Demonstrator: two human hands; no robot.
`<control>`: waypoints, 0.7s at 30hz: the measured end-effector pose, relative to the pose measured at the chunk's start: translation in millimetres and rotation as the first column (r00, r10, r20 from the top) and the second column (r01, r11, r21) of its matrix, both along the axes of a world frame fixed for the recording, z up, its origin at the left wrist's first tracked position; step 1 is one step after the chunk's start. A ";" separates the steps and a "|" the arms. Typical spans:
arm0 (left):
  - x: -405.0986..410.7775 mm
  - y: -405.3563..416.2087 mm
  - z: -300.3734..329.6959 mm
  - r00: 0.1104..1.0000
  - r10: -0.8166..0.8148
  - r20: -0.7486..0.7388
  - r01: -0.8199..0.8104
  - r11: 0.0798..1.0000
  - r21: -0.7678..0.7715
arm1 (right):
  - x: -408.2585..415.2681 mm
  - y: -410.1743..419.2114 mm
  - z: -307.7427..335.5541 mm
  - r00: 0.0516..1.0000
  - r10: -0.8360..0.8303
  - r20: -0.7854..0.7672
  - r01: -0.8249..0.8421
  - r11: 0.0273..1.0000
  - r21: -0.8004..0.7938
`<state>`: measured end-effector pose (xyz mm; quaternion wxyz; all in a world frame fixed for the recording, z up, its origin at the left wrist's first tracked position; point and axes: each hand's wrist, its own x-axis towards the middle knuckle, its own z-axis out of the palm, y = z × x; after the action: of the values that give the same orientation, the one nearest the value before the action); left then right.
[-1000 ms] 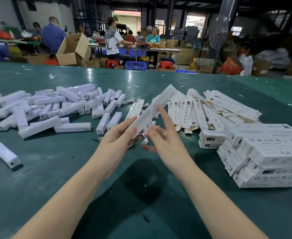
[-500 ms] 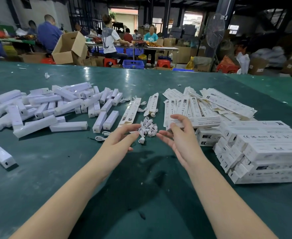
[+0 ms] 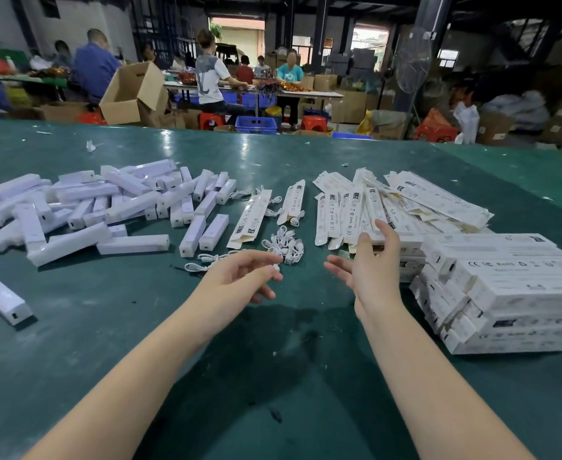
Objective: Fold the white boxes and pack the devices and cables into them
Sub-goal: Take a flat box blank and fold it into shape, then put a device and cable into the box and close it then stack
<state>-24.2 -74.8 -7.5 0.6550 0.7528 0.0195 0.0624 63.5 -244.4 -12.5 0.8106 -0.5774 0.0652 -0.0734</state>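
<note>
Green, glossy sheeting covers the wide work table (image 3: 113,343), and both bare forearms reach out over it from the near edge. The left hand (image 3: 239,280) hovers with its fingers loosely curled; something small and white sits at its fingertips, too blurred to tell whether it is pinched. Just beyond those fingertips lies the small heap of coiled white cables (image 3: 284,244). The right hand (image 3: 369,267) is spread and relaxed, fingers straight, holding nothing, raised in front of the fan of flat unfolded white cardboard box sleeves (image 3: 349,210). To its right stands a stack of closed long white printed boxes (image 3: 505,293), several layers high. On the left side of the table a loose pile of white bar-shaped plastic devices (image 3: 83,207) is scattered, with one more device (image 3: 2,298) lying apart near the left edge. Two further flat box sleeves (image 3: 253,217) lie between the devices and the cables.
</note>
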 end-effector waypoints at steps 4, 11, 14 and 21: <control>1.2 -0.5 -1.6 0.999 -0.039 -0.015 0.039 0.999 0.003 | -3.4 3.6 0.8 1.000 0.008 -0.012 -0.009 0.998 -0.062; 1.0 0.7 -1.9 0.998 -0.055 -0.030 0.055 0.998 0.016 | -3.7 11.0 -2.6 0.991 0.133 0.005 -0.132 0.983 -0.132; 1.1 -0.1 -1.4 0.998 -0.056 -0.037 0.057 0.998 0.024 | -3.2 10.4 -3.7 0.996 0.094 0.008 -0.092 0.985 -0.145; 0.3 0.3 -0.8 0.998 -0.054 -0.044 0.056 0.996 0.063 | 1.2 7.1 -8.1 0.999 0.045 0.011 -0.040 0.965 -0.258</control>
<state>-23.9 -74.5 -8.4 0.6314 0.7749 0.0107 0.0289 64.7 -237.3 -20.6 0.7305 -0.6785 0.0360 -0.0687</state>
